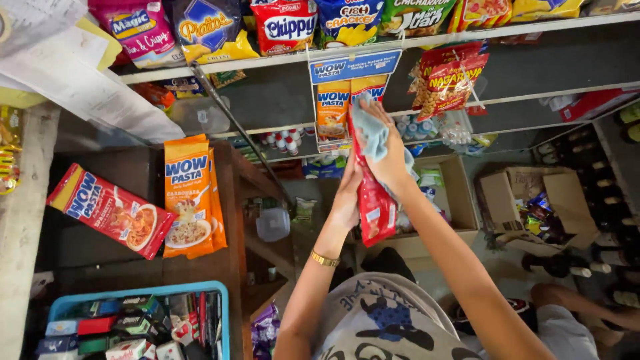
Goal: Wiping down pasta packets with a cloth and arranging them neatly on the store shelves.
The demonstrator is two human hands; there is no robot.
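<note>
A long red packet (375,207) stands upright in front of me, and my left hand (347,200), with a gold bracelet on its wrist, grips it along the left edge. My right hand (393,160) holds a light blue cloth (370,130) and presses it against the upper part of that packet. The packet's top end is partly hidden under the cloth. Right behind both hands hang orange packets (332,110) from a shelf edge.
Orange packets (190,197) and a red packet (113,212) lie on a dark wooden table (230,267) at left. A blue basket (67,303) of small boxes sits below them. Snack bags fill the top shelf (427,40). Open cardboard boxes (507,197) stand at right.
</note>
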